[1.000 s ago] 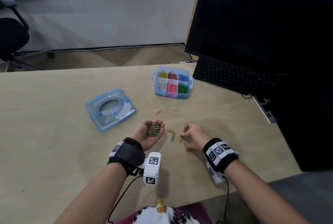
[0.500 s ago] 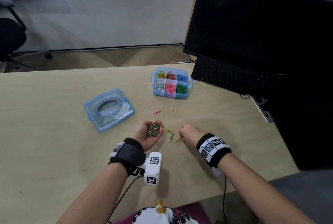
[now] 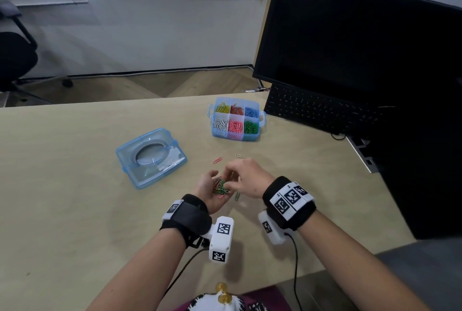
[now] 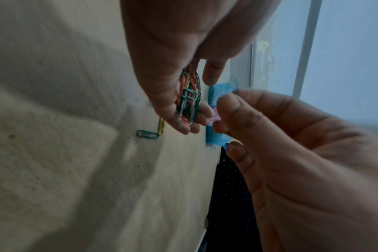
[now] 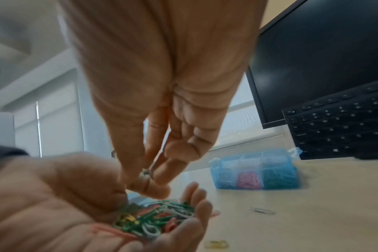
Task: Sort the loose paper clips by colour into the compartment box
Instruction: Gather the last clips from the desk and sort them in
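A dark monitor (image 3: 360,43) is seen at the table's (image 3: 62,173) far right, a black keyboard (image 3: 317,110) lying before it. An office chair (image 3: 15,60) is seen on the floor beyond.

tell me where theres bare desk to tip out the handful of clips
Bare wood lies left of the clear blue plastic lid, and near the front edge left of the left hand. Crowded: between the six-compartment blue box and the hands, where a red clip, a pale clip and a green clip lie.
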Available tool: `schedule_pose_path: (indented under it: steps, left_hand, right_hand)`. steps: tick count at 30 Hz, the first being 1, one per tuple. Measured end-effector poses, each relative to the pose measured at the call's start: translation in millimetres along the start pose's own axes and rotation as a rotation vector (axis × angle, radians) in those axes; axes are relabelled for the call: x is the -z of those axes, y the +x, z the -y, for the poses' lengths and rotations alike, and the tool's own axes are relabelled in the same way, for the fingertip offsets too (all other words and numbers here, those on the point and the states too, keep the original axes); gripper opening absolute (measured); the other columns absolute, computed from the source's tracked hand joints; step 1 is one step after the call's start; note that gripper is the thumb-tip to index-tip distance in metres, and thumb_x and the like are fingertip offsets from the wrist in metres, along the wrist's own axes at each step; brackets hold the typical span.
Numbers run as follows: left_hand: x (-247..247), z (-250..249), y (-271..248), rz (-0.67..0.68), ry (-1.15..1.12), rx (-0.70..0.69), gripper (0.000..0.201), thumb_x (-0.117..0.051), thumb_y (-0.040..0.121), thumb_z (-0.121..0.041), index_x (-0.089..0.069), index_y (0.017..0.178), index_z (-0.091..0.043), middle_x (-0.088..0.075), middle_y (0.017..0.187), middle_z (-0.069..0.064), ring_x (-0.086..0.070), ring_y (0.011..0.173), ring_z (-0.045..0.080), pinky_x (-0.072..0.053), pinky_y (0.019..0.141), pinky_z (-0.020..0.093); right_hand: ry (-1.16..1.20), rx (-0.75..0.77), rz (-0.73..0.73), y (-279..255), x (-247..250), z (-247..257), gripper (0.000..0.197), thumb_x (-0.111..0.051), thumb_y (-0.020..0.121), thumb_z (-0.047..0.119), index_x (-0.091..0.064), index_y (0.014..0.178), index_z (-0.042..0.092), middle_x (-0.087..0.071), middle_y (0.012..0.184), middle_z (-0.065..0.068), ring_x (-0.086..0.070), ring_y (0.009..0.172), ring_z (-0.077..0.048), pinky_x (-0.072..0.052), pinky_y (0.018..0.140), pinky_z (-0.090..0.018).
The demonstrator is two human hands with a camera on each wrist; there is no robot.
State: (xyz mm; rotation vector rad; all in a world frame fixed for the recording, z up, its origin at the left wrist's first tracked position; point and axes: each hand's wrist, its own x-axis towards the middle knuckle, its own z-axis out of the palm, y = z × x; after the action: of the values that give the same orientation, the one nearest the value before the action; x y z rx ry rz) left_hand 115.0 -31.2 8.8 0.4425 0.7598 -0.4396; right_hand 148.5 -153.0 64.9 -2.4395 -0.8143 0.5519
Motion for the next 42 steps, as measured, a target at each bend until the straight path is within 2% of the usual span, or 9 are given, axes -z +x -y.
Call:
schedule_pose_path:
  steps: [5,10,19,22,24,28,33,39,42]
  left_hand:
    - [12,-17,-3,-0.015,-0.181,0.008,0.036,-0.033,0.099,-0.018,-0.060,0.080,-0.003,-0.067,0.069,0.013,-0.067,0.055,0.025,-0.056,0.053,0.030]
    - [27,-30,-15,-0.063,-0.220,-0.029,0.033,-0.035,0.098,-0.016,-0.057,0.077,-0.003,-0.063,0.070,0.012,-0.065,0.054,0.024,-0.056,0.048,0.025]
    - [25,-42,-27,-0.042,-0.212,-0.053,0.032,-0.037,0.098,-0.015,-0.058,0.077,-0.003,-0.064,0.071,0.011,-0.067,0.056,0.024,-0.056,0.049,0.026]
    - [27,-46,-28,-0.060,-0.216,-0.072,0.031,-0.038,0.097,-0.014,-0.058,0.077,-0.003,-0.064,0.072,0.011,-0.067,0.055,0.024,-0.056,0.052,0.026]
    - [29,-48,-27,-0.074,-0.222,-0.079,0.031,-0.037,0.097,-0.014,-0.058,0.077,-0.003,-0.064,0.071,0.011,-0.067,0.054,0.023,-0.056,0.052,0.026]
    - [33,-47,-24,-0.097,-0.238,-0.079,0.032,-0.036,0.098,-0.014,-0.057,0.076,-0.004,-0.063,0.072,0.010,-0.066,0.053,0.023,-0.056,0.052,0.027]
    - [36,-45,-22,-0.098,-0.243,-0.074,0.032,-0.036,0.098,-0.014,-0.057,0.076,-0.004,-0.064,0.071,0.010,-0.067,0.054,0.023,-0.057,0.052,0.028]
    - [33,-46,-22,-0.090,-0.259,-0.075,0.032,-0.036,0.099,-0.015,-0.058,0.077,-0.004,-0.063,0.073,0.011,-0.067,0.055,0.024,-0.057,0.053,0.028]
    - [31,-47,-21,-0.093,-0.263,-0.079,0.032,-0.035,0.099,-0.014,-0.057,0.077,-0.004,-0.064,0.069,0.011,-0.067,0.054,0.024,-0.057,0.052,0.028]
  right_hand:
    - [0.102,-0.177,-0.175,18,11,-24,0.021,-0.064,0.086,0.006,-0.067,0.107,0.012,-0.068,0.104,-0.001,-0.060,0.084,-0.009,-0.043,0.069,-0.007]
    - [-0.182,-0.349,-0.144,52,-6,-61,0.027,-0.055,0.093,0.007,-0.066,0.118,0.005,-0.059,0.120,-0.014,-0.057,0.110,-0.025,-0.042,0.098,-0.029]
    - [-0.249,-0.477,-0.097,92,-19,-74,0.033,-0.057,0.094,0.018,-0.057,0.120,-0.003,-0.052,0.122,-0.019,-0.056,0.109,-0.032,-0.046,0.093,-0.036]
    - [-0.259,-0.439,0.024,96,-21,-74,0.032,-0.052,0.096,0.018,-0.052,0.121,-0.002,-0.051,0.122,-0.020,-0.053,0.111,-0.032,-0.045,0.092,-0.036]
    - [-0.234,-0.365,0.076,99,-21,-70,0.016,-0.054,0.094,0.019,-0.056,0.106,0.007,-0.059,0.110,-0.015,-0.059,0.099,-0.029,-0.048,0.084,-0.035]
    - [-0.066,-0.239,0.012,110,-27,-59,0.013,-0.066,0.087,0.023,-0.055,0.092,0.023,-0.061,0.091,0.003,-0.060,0.082,-0.016,-0.052,0.080,-0.034]
    - [-0.218,-0.191,0.101,126,-32,-48,0.013,-0.073,0.083,0.018,-0.069,0.092,0.011,-0.067,0.094,-0.008,-0.063,0.085,-0.024,-0.053,0.077,-0.032]
    - [-0.438,-0.200,0.182,134,-41,-50,0.016,-0.066,0.088,0.023,-0.064,0.092,0.008,-0.058,0.104,-0.010,-0.063,0.087,-0.032,-0.054,0.081,-0.041]
    - [-0.492,-0.183,0.228,133,-42,-52,0.014,-0.063,0.090,0.020,-0.064,0.090,0.007,-0.066,0.097,-0.012,-0.065,0.086,-0.033,-0.055,0.079,-0.041]
